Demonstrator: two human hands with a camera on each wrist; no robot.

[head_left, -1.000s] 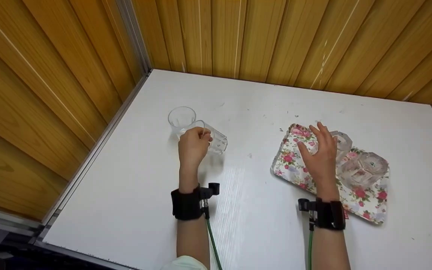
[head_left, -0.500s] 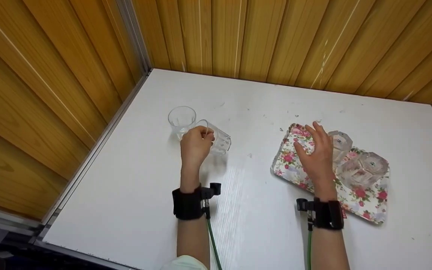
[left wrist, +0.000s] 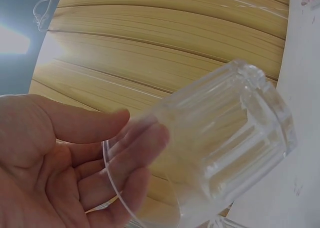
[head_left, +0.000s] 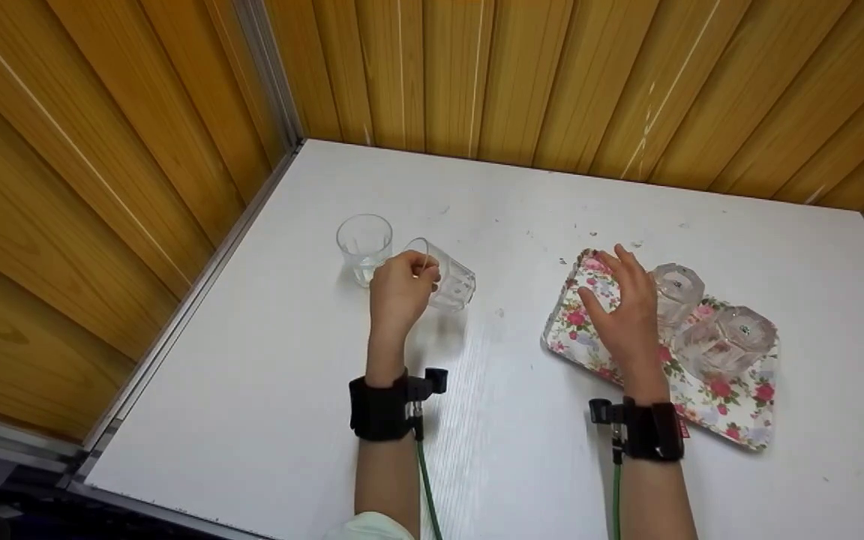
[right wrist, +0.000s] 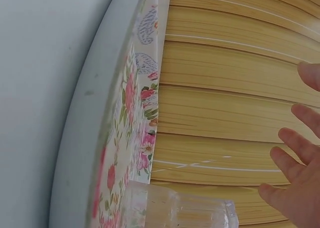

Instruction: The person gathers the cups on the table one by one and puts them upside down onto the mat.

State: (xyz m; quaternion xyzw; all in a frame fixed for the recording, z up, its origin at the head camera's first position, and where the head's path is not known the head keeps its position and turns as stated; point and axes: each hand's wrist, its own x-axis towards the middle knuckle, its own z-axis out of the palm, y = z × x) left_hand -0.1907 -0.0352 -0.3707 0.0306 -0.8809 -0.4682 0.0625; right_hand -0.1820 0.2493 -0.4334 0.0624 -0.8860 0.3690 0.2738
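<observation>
My left hand [head_left: 402, 291] pinches a clear drinking glass [head_left: 453, 283] at its rim, thumb outside and fingers inside the mouth. In the left wrist view this glass [left wrist: 230, 133] lies tilted, its thick faceted base pointing up and right. Just left of it stands a second clear glass [head_left: 364, 244], mouth up on the table. Over the floral tray [head_left: 578, 319] hovers my right hand [head_left: 631, 315], fingers spread and holding nothing. Two glasses stand upside down on the tray: one [head_left: 678, 289] beside the right hand's fingers, the other [head_left: 732, 337] nearer the tray's right side.
The white table [head_left: 252, 375] meets wood-look panels [head_left: 522, 82] at the back and left. A raised rim [right wrist: 150, 112] runs along the tray. Green cables [head_left: 426, 480] trail from both wrist straps toward the person.
The left hand has moved right with its glass, away from the standing one. The right hand has shifted slightly left over the tray, away from the upside-down glasses.
</observation>
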